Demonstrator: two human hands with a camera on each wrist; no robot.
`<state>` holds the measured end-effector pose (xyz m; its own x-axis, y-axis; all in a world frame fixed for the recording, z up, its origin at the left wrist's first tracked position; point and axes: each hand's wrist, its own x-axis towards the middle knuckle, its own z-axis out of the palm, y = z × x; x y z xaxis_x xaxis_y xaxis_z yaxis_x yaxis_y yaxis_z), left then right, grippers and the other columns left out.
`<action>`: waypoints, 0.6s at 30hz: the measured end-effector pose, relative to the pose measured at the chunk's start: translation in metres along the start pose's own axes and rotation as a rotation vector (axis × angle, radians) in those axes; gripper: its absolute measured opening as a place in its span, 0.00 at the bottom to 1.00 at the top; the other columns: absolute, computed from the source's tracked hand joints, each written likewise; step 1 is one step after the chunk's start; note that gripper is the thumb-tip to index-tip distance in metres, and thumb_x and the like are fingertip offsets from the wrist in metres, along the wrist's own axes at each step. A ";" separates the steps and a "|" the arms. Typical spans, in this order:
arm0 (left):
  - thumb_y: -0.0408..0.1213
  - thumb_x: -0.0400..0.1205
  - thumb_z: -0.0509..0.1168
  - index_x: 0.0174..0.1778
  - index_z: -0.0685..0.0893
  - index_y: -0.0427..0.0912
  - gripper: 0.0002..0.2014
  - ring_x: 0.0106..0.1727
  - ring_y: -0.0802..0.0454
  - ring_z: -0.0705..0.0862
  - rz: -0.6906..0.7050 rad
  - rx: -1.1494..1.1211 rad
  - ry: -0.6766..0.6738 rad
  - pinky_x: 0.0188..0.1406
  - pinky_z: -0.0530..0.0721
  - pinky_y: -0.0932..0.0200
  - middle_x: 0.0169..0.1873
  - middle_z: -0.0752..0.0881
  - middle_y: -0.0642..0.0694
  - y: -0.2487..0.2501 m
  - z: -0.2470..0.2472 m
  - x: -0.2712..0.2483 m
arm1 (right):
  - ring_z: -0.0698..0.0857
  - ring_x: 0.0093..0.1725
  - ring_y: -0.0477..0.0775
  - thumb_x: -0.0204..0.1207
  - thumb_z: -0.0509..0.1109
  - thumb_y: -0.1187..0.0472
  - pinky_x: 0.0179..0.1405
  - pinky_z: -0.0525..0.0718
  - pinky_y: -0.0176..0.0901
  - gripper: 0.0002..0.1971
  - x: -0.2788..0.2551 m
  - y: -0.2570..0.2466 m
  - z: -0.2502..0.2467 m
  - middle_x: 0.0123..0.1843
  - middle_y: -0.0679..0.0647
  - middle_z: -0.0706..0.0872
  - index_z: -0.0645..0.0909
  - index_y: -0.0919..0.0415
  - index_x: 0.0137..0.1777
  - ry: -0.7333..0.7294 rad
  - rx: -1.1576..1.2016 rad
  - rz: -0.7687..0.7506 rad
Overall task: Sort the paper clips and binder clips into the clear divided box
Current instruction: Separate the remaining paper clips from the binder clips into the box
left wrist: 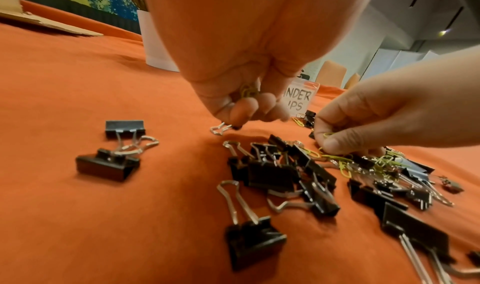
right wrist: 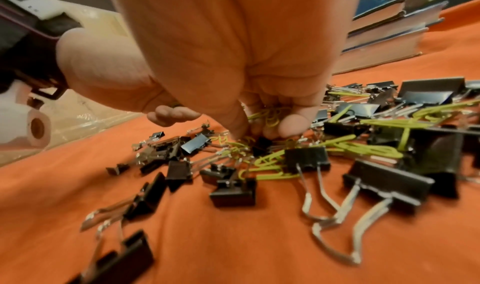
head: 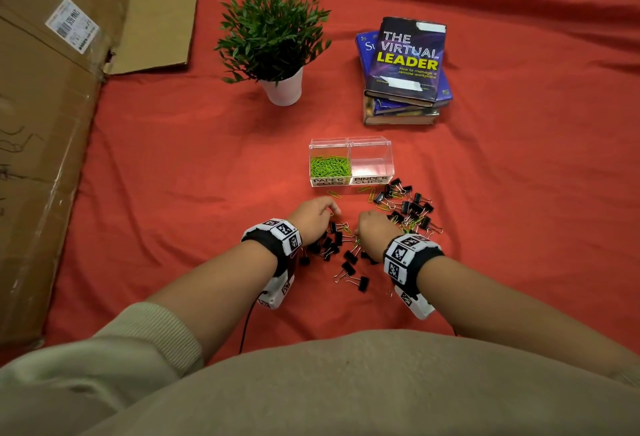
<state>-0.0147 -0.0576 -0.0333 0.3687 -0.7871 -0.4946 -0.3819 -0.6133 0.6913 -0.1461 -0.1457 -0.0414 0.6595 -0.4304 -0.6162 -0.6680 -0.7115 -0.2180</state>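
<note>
At the near edge of the bench (head: 166,165), which is draped in red cloth, black binder clips (head: 348,264) lie strewn between the two wrists, with open cloth to either side of them. Just beyond, both hands work low over the pile. The left hand (head: 313,215) has its fingers curled, a few green paper clips (left wrist: 248,91) tucked into them, and its fingertips (left wrist: 240,114) reach down to the cloth by a silver wire handle. The right hand (head: 374,231) is also curled, gripping a small bunch of green paper clips in its palm while its thumb and fingertips (right wrist: 239,124) pinch into the tangle beneath. More binder clips mixed with loose paper clips (head: 372,191) spread right of the hands, up to the front of the clear divided box (head: 349,163). The box stands near the middle of the bench; its left compartment, labelled PAPER CLIPS, holds green paper clips, and its right compartment, labelled BINDER CLIPS, shows nothing inside. Further back stand a potted plant (head: 273,37) and, to the right, a stack of books (head: 405,68), with free cloth between them. A flattened cardboard box (head: 52,123) covers the left edge.
</note>
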 end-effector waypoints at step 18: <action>0.39 0.78 0.64 0.58 0.79 0.42 0.13 0.57 0.43 0.82 0.109 0.499 0.011 0.58 0.81 0.50 0.58 0.82 0.42 -0.013 0.000 0.000 | 0.77 0.29 0.52 0.80 0.59 0.66 0.29 0.77 0.42 0.07 -0.006 0.028 -0.028 0.35 0.57 0.79 0.78 0.67 0.44 -0.041 1.253 0.176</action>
<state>-0.0100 -0.0498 -0.0419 0.3117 -0.8492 -0.4263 -0.7760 -0.4864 0.4015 -0.1587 -0.1788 -0.0227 0.5330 -0.4317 -0.7277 -0.6277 0.3749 -0.6822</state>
